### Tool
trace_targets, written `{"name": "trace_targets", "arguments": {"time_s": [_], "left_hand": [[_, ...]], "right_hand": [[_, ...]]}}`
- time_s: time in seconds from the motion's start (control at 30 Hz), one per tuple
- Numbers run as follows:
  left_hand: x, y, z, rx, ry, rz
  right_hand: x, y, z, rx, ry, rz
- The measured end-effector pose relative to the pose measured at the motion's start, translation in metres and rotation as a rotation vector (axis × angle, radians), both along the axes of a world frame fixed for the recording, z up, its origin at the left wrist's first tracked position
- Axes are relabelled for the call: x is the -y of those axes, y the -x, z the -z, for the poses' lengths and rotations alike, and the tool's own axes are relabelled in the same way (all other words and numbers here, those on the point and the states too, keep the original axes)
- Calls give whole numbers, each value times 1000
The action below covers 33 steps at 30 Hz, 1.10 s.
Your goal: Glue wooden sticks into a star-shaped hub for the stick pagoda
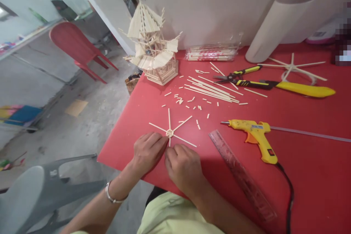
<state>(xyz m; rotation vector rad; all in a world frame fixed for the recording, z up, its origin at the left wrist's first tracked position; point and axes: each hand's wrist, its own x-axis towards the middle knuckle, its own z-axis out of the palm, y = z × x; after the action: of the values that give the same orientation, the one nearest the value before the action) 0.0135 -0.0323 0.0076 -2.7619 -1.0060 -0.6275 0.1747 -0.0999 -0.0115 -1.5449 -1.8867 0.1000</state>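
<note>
While short cut pieces (180, 101) and longer sticks (211, 89) lay loose beyond it, the stick star (169, 132) sat near the front edge of the table (123, 142), its spokes (185, 140) already meeting at a small ring-like hub (170, 134), their outer ends unlinked. The left hand (148, 151) reached inward, palm down, its grip apparently pinched on the star at the hub. The right hand (183, 164) rested close by, fingers curled beside the nearest spoke; whether they held it could not be told.

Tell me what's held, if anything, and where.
The left hand touches the star-shaped stick frame at its centre; the right hand is by its nearest spoke. Whether either grips cannot be told.
</note>
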Motion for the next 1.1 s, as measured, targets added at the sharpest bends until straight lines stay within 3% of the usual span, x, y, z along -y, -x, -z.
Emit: {"name": "trace_targets", "arguments": {"time_s": [0.43, 0.87, 1.1], "left_hand": [[0, -8, -17, -110, -105, 55], [-6, -7, -19, -166, -43, 44], [-6, -8, -22, -187, -105, 59]], "right_hand": [[-1, 1, 3, 36, -33, 14], [-2, 2, 3, 57, 97, -23], [-2, 1, 1, 62, 126, -37]]}}
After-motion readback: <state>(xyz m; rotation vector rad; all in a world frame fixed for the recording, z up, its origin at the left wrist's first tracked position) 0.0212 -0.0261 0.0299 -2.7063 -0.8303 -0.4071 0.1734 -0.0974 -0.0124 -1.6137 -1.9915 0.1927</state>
